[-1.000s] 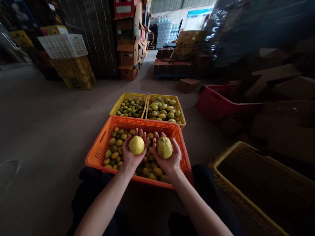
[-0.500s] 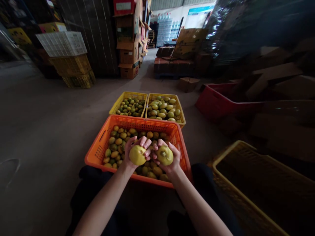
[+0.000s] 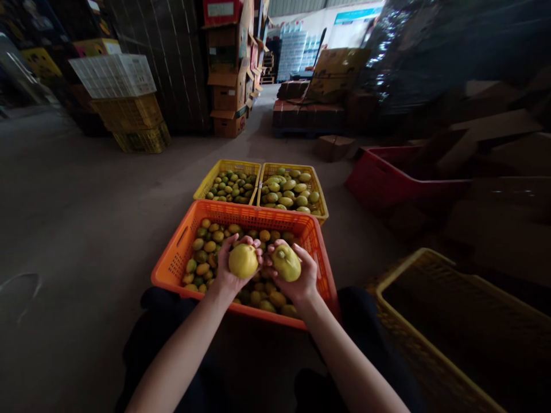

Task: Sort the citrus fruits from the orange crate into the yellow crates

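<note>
Head view: a person's two bare hands hold one fruit each over an orange crate.
Left hand point(image 3: 229, 279): half closed, palm turned up, fingers curled round the far side of a round yellow fruit point(image 3: 243, 261), its near face uncovered.
Right hand point(image 3: 305, 281): cupped in the same way about a greenish-yellow fruit point(image 3: 287, 265), thumb along its right side (a small nub shows at the upper left of this one).
Between the hands: fingertips close together; whether they touch is too small to tell.
Orange crate point(image 3: 175, 258): just below the hands and in front of the person's knees, holding many smaller fruits point(image 3: 209, 246), some yellow-orange, some green.
Far yellow crates: two side by side, just beyond the orange one; the left crate point(image 3: 236, 163) bears mostly green fruit, the right crate point(image 3: 321, 198) paler, larger, longer-looking fruit.
Right side: a yellow basket point(image 3: 407, 310) stands near the person's leg, its inside too dark to read; farther off is a red crate point(image 3: 372, 183) with cardboard point(image 3: 495, 123) beside it.
Background: a white crate point(image 3: 115, 76) sits on stacked yellow crates point(image 3: 129, 113) at left, and cardboard boxes point(image 3: 226, 98) rise in a column near the middle.
</note>
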A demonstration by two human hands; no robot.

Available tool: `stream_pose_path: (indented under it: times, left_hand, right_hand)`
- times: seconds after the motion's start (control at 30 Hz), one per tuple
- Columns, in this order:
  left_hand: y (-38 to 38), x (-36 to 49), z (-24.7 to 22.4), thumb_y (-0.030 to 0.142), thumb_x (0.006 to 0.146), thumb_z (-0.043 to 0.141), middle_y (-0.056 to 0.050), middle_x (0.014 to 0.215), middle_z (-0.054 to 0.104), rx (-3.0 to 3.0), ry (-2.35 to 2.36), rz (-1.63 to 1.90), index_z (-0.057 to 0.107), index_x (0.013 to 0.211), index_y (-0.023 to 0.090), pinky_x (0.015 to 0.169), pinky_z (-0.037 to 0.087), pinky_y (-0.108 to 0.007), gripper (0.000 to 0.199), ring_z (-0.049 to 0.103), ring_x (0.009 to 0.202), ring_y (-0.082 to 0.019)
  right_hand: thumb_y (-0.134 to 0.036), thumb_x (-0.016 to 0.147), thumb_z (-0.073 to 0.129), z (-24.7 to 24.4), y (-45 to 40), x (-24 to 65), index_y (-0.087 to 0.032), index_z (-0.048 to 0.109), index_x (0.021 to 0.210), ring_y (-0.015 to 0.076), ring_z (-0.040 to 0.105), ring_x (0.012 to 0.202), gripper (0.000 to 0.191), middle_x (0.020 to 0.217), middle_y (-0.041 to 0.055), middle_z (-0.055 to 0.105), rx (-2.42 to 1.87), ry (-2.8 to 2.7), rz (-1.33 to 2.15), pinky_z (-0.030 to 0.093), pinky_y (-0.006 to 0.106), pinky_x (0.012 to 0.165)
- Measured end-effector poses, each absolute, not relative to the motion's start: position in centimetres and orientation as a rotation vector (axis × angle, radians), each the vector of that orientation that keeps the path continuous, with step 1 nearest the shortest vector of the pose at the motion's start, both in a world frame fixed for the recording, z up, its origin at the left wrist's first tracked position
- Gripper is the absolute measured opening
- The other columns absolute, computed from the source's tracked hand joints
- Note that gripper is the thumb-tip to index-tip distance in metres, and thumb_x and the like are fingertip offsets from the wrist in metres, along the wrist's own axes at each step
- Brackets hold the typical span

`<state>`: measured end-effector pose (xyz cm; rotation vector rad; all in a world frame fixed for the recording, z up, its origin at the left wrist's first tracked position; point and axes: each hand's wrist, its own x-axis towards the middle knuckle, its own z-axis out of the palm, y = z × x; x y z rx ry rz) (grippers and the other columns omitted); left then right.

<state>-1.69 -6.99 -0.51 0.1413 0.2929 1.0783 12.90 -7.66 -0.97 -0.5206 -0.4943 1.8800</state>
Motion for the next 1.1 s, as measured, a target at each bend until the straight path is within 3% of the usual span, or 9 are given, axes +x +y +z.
stream_pose_path:
  times: [0.17,0.27,0.43,0.6,0.9,1.1]
  left_hand:
    - [-6.3,-1.6,-1.1,0.028,0.083,0.048,-0.007,0.082,0.065,-0.119,0.414,1.221,0.063,0.081,0.013,0.079,0.055,-0.03,0.021,0.065,0.083,-0.016]
    - [-6.0,-1.5,-1.6,0.027,0.082,0.049,-0.01,0.082,0.067,-0.167,0.465,1.25,0.063,0.091,0.012,0.08,0.056,-0.034,0.023,0.066,0.085,-0.02]
    - [-5.7,-1.5,-1.8,0.033,0.086,0.042,-0.017,0.09,0.068,-0.308,0.539,1.259,0.055,0.117,0.005,0.071,0.058,-0.033,0.044,0.066,0.09,-0.025]
    - [-5.7,-1.2,-1.6,0.035,0.09,0.041,-0.015,0.089,0.068,-0.327,0.539,1.275,0.048,0.127,0.006,0.067,0.059,-0.029,0.048,0.068,0.085,-0.023]
    - [-5.7,-1.1,-2.2,0.043,0.091,0.039,-0.016,0.083,0.067,-0.317,0.506,1.209,0.05,0.123,0.003,0.061,0.059,-0.027,0.052,0.068,0.075,-0.022]
    - [-5.8,-1.4,-2.0,0.04,0.091,0.04,-0.016,0.088,0.065,-0.315,0.46,1.126,0.052,0.116,0.003,0.053,0.056,-0.018,0.046,0.066,0.073,-0.017]
  right_hand:
    - [-0.036,0.075,0.056,-1.0,-7.4,12.7,-0.02,0.067,0.097,0.0174,0.066,0.078,0.029,0.096,0.0037,0.072,-0.542,-0.321,1.866,0.052,0.026,0.059]
    - [-0.029,0.077,0.055,-1.3,-7.1,12.6,-0.018,0.066,0.096,0.02,0.067,0.087,0.025,0.096,0.0057,0.072,-0.51,-0.215,1.85,0.055,0.03,0.07]
    - [-0.02,0.08,0.054,-2.2,-6.5,12.4,-0.014,0.063,0.09,0.0213,0.067,0.092,0.015,0.084,0.0085,0.073,-0.503,-0.026,1.797,0.056,0.036,0.083]
    - [-0.023,0.086,0.05,-2.4,-6.1,12.4,-0.014,0.061,0.093,0.0211,0.068,0.087,0.016,0.078,0.0071,0.071,-0.526,0.099,1.787,0.059,0.035,0.08]
    - [-0.034,0.091,0.046,-2.3,-5.9,12.5,-0.013,0.06,0.097,0.0203,0.069,0.087,0.026,0.081,0.0107,0.071,-0.542,0.071,1.843,0.06,0.029,0.07]
    - [-0.036,0.087,0.053,-2.4,-6.0,12.8,-0.013,0.06,0.095,0.0168,0.068,0.065,0.025,0.081,0.0109,0.072,-0.581,-0.009,1.88,0.059,0.024,0.056]
